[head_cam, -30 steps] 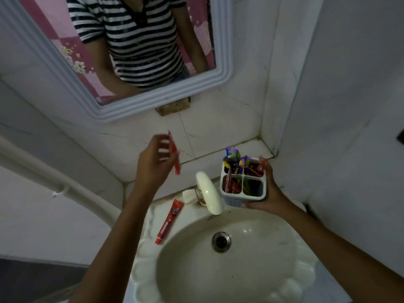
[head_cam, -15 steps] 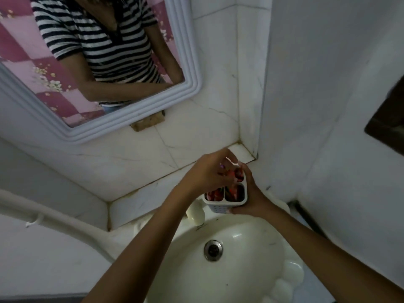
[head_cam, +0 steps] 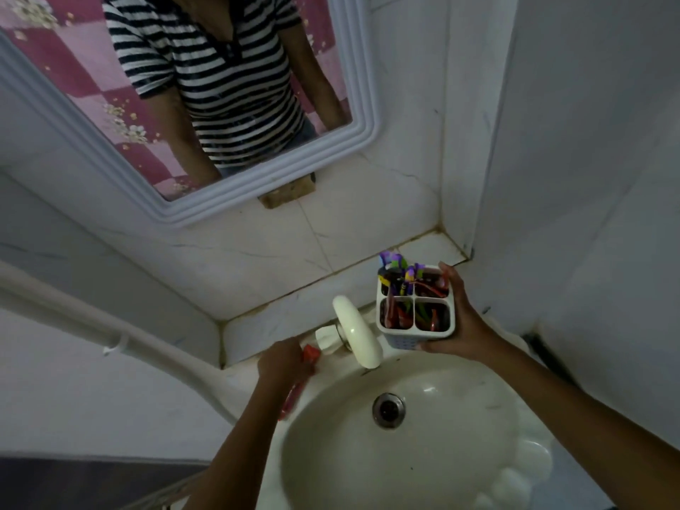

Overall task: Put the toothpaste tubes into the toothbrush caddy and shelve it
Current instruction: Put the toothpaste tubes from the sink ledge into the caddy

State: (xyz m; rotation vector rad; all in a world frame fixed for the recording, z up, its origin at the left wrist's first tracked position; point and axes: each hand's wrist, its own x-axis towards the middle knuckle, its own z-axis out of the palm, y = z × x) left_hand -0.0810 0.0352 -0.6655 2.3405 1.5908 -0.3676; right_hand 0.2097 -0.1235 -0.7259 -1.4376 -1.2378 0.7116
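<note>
Red plastic shows under your left hand [head_cam: 285,362]: the toothpaste tube [head_cam: 292,395] lies on the sink rim [head_cam: 515,469], left of the tap [head_cam: 355,331], and your fingers are curled down over its upper end, though I cannot tell whether they have closed on it. Your right hand [head_cam: 461,325] grips the white toothbrush caddy [head_cam: 415,307] above the basin, fingers wrapped round its far side. A loose pinch could let the tube slide into the bowl; tipping the crowded caddy could spill brushes.

Dim, flat indoor light, bluish cast.
Small glare spots on sink [head_cam: 423,469] basin; wide-angle bending at edges; left hand [head_cam: 283,366] slightly motion-blurred.
</note>
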